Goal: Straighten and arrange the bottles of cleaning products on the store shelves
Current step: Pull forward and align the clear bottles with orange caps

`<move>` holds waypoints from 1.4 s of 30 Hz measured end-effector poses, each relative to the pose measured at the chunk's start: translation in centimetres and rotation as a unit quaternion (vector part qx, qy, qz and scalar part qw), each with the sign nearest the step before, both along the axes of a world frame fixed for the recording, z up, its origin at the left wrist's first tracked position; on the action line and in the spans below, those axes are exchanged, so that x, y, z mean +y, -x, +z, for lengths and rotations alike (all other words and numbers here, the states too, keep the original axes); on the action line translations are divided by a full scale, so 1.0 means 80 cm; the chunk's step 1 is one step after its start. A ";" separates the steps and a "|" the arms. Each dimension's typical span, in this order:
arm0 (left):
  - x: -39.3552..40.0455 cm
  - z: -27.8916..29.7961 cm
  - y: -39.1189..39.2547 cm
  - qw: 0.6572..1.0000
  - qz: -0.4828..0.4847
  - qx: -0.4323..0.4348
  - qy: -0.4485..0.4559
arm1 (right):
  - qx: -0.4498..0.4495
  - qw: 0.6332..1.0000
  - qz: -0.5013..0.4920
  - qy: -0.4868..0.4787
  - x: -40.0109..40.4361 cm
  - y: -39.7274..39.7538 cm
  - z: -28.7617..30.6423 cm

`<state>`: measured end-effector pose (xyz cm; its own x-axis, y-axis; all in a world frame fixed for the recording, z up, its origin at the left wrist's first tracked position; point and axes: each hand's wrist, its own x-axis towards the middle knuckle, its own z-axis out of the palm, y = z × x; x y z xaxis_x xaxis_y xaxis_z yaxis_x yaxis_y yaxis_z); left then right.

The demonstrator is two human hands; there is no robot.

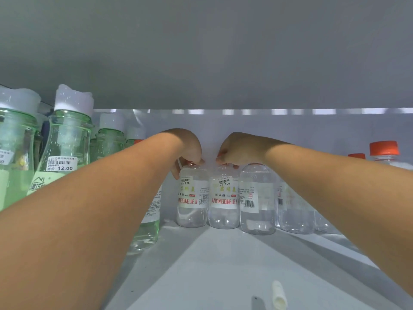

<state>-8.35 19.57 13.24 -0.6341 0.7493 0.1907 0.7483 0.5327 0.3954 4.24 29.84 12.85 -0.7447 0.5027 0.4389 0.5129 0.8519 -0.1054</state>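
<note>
At twelve o'clock, deep on the shelf (223,265), the left hand (190,146) and right hand (237,148) pinch the caps of two clear bottles (193,198), whose top-held twisting could topple the neighbouring bottle (257,198).

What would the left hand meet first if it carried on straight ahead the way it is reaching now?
Probably the shelf's back wall. The left hand grips the top of a clear bottle at the rear; nothing shows behind it, though depth is unclear.
</note>
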 end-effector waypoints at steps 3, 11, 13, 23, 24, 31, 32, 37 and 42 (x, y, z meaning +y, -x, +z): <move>0.004 -0.003 -0.001 1.000 0.006 -0.017 -0.007 | 0.005 1.000 0.011 -0.009 0.001 -0.001 -0.003; 0.004 -0.005 -0.009 0.999 0.015 -0.028 -0.009 | -0.039 0.998 -0.009 -0.041 -0.003 -0.002 -0.007; 0.003 -0.007 -0.013 1.000 0.019 -0.014 -0.002 | -0.047 0.998 -0.014 -0.046 -0.002 -0.001 -0.010; 0.007 -0.010 -0.065 0.963 -0.088 0.189 -0.172 | 0.104 0.990 -0.029 -0.091 -0.065 -0.156 0.067; 0.011 -0.008 -0.083 0.955 -0.132 0.178 -0.197 | 0.084 0.989 -0.076 -0.098 -0.071 -0.189 0.069; 0.040 -0.021 -0.151 0.964 -0.150 0.213 -0.054 | 0.064 0.968 -0.225 0.088 -0.056 -0.342 -0.031; 0.042 -0.023 -0.152 0.967 -0.139 0.208 -0.047 | 0.071 0.968 -0.195 0.142 -0.050 -0.344 -0.043; 0.046 -0.026 -0.142 0.976 -0.140 0.152 -0.064 | 0.079 0.962 -0.161 0.206 -0.034 -0.355 -0.036; 0.038 -0.040 -0.121 0.972 -0.175 0.114 -0.110 | 0.032 0.951 -0.246 0.183 -0.021 -0.355 -0.015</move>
